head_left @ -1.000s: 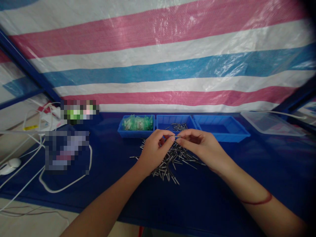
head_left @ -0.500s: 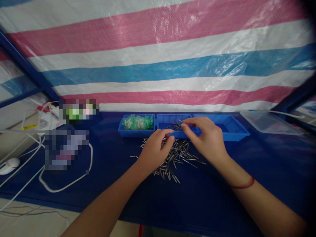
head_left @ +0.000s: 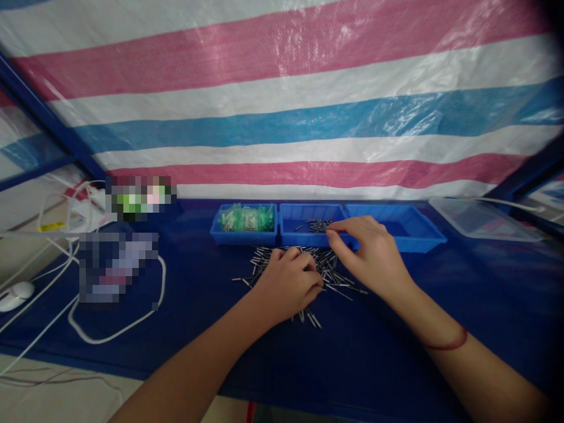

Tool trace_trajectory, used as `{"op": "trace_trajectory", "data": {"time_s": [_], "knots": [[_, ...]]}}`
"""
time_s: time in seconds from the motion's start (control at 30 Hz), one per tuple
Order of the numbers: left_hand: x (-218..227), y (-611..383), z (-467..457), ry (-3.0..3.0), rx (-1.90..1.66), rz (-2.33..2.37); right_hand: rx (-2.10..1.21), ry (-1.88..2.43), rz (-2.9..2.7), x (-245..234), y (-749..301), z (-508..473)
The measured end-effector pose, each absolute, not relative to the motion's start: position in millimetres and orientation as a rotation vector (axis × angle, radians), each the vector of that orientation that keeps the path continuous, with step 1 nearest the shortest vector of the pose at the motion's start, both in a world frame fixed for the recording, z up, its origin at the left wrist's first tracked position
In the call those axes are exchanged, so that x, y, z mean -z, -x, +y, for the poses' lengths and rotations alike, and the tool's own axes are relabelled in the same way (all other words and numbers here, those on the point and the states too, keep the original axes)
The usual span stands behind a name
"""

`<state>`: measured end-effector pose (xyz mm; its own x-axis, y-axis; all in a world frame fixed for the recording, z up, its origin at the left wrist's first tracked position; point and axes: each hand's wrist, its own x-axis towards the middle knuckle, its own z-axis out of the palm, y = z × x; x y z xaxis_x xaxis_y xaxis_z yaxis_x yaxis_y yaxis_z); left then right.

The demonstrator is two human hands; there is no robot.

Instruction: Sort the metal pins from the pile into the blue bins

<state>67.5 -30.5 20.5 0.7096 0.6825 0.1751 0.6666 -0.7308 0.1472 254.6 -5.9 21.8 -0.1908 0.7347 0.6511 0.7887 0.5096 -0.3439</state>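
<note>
A loose pile of thin metal blind rivets [head_left: 335, 273] lies on the blue tabletop in front of a row of blue bins. My left hand [head_left: 288, 285] is down on the pile with its fingers curled; whatever is between its fingertips is hidden. At the front rim of the middle bin [head_left: 293, 239] is my right hand [head_left: 374, 249], thumb and index finger slightly apart, with no rivet visible between them. Close beyond those fingertips, a small heap of rivets [head_left: 318, 225] rests inside that bin.
The left bin [head_left: 244, 238] holds green-tinted plastic packets [head_left: 247, 218]. The right bin [head_left: 418, 239] adjoins the middle one, and a translucent lid [head_left: 484, 220] lies farther right. White cables [head_left: 163, 282] and a mouse [head_left: 17, 295] are at left. Striped sheeting [head_left: 282, 129] hangs behind.
My right hand has lowered slightly, and the rivet it held above the middle bin is gone from its fingers. My left hand has moved down onto the pile and curled its fingers.
</note>
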Motion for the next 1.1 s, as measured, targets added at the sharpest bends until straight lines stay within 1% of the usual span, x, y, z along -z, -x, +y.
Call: {"op": "trace_trajectory", "data": {"time_s": [0.2,0.47,0.9,1.1], "knots": [[-19.2,-70.5,-32.1,-2.865,-0.311,1.169,0.065,1.236,-1.950,-21.6,-253.9,-7.0],[-19.8,-70.6,-36.3,-2.733,-0.294,1.314,0.035,1.220,-1.975,-24.4,-251.3,-10.4],[-17.2,-72.0,-38.8,-2.681,-0.333,1.394,0.005,1.190,-2.001,-22.4,-251.1,-11.1],[-14.7,-71.8,-38.5,-2.652,-0.327,1.356,-0.009,1.201,-2.004,-22.0,-250.9,-11.3]]}}
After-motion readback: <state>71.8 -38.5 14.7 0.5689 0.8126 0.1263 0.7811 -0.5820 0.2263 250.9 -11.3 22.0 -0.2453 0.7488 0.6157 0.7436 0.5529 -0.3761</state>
